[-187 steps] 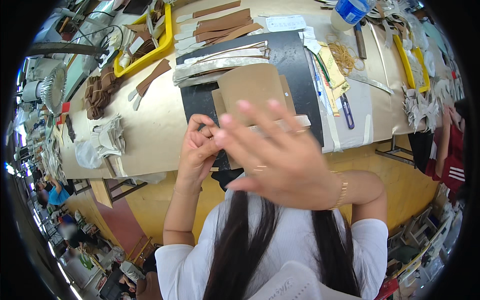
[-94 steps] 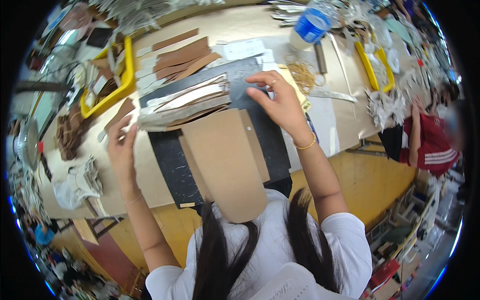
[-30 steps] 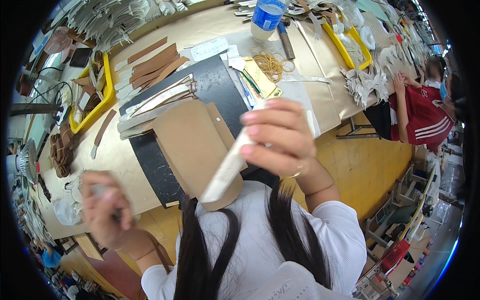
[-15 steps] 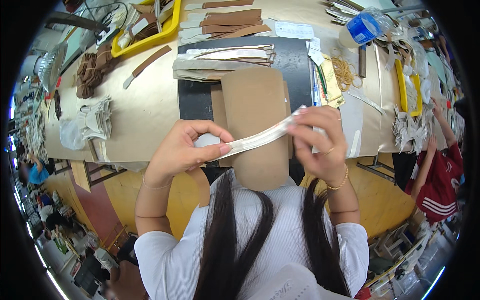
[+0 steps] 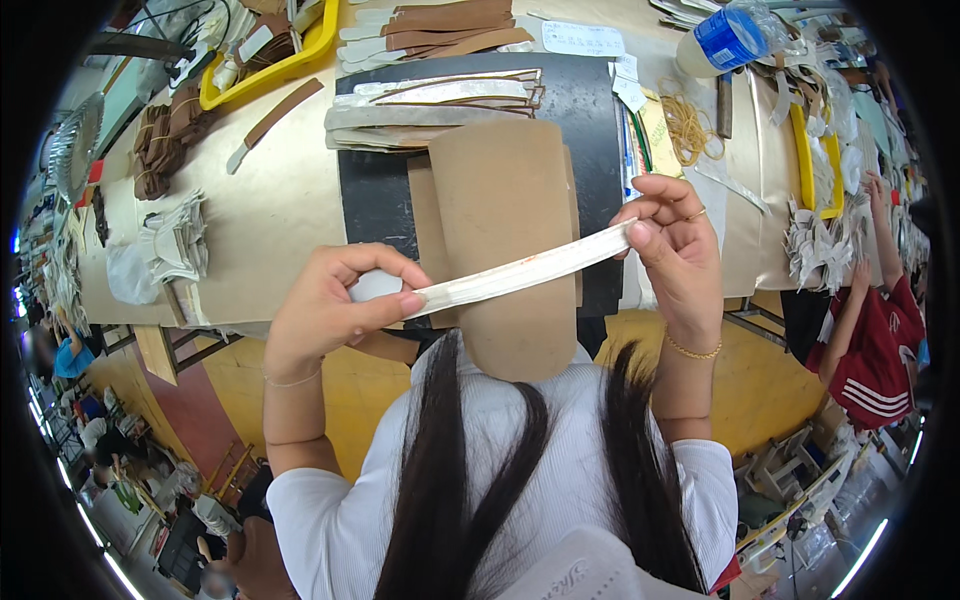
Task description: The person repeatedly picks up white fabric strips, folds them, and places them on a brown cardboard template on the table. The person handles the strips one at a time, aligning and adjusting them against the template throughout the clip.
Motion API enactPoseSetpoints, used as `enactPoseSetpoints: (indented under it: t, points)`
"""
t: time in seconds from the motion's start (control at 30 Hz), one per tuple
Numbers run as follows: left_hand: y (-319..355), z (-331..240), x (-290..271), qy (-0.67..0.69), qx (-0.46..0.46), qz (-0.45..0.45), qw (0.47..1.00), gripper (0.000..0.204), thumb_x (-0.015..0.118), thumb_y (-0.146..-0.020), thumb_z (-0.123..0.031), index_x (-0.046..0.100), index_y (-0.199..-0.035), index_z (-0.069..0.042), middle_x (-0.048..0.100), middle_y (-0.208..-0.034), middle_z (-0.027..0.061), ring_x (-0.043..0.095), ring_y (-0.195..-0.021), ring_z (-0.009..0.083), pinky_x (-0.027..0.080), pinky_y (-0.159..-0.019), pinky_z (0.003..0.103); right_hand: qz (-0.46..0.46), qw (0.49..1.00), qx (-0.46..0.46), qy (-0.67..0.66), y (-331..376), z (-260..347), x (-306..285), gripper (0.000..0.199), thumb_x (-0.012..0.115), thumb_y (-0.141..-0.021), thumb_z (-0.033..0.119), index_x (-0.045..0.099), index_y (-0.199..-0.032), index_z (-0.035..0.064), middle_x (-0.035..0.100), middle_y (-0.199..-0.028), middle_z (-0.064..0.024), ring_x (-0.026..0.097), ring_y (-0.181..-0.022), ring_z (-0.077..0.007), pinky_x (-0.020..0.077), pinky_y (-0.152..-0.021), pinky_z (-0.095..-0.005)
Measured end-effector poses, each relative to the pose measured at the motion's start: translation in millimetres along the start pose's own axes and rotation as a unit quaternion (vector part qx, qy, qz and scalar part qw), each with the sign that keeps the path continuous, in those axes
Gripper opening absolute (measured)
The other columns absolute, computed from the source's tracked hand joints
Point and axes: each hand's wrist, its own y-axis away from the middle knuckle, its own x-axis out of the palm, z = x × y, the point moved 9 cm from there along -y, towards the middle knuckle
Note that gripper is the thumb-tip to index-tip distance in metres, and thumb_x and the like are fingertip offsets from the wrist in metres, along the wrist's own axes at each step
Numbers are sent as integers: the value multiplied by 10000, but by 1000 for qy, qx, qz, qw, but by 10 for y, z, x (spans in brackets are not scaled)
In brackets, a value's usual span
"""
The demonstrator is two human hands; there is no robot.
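Observation:
A narrow whitish strip (image 5: 530, 268) with a faint brownish mark is stretched in the air before me, slanting up to the right. My left hand (image 5: 335, 300) pinches its left end between thumb and fingers. Its right end sits in a pinch of my right hand (image 5: 682, 250), whose other fingers are curled and raised. Under the strip lies a tan rounded board (image 5: 495, 180), reaching from the table toward my chest. Just beyond the board, a pile of pale strips with brown edges (image 5: 430, 112) rests on a black mat (image 5: 375, 205).
Brown strips (image 5: 450, 35) lie at the back. At left are a yellow tray (image 5: 265, 82), bundled brown pieces (image 5: 160, 150) and a pale stack (image 5: 175, 240). Rubber bands (image 5: 690, 125), a blue-labelled bottle (image 5: 725, 45) and another yellow tray (image 5: 818, 170) are at right. A person in red (image 5: 875, 350) works beyond.
My right hand has moved right and turned, and my left hand has shifted slightly left. More of the strip now shows, pulled straighter between them. The view has shifted a little.

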Motion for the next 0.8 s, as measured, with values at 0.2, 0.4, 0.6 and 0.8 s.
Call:
enactPoseSetpoints:
  t: [0.2, 0.4, 0.6, 0.8]
  points:
    - [-4, 62, 53, 43, -18, 70, 996, 152, 722, -796, -78, 665, -910, 4, 585, -702, -16, 435, -477, 17, 310, -422, 164, -9, 998, -32, 47, 45, 183, 33, 355, 616, -874, 15, 501, -1208, -21, 655, -985, -141, 626, -870, -140, 513, -766, -253]
    - [-66, -232, 249, -141, 136, 185, 963, 216, 761, -711, -59, 698, -903, 17, 640, -770, 67, 575, -694, 136, 440, -633, 249, 5, 997, -33, 73, 68, 305, 167, 387, 595, -874, -21, 494, -1247, -32, 664, -1017, -165, 635, -917, -153, 518, -805, -260]
    - [-169, -511, 471, -167, 147, 197, 955, 259, 785, -706, -112, 702, -919, 9, 643, -778, 66, 587, -702, 132, 450, -639, 262, 51, 981, -117, 143, 55, 441, 441, 388, 620, -849, -34, 528, -1225, -18, 651, -1052, -141, 632, -893, -151, 525, -778, -260]
    - [-270, -805, 671, -138, 145, 147, 969, 204, 745, -753, -111, 693, -915, 1, 614, -749, 42, 546, -666, 107, 426, -606, 239, 102, 937, -250, 223, 50, 643, 691, 359, 664, -793, -65, 530, -1123, -18, 580, -1105, -184, 626, -893, -179, 523, -755, -260]
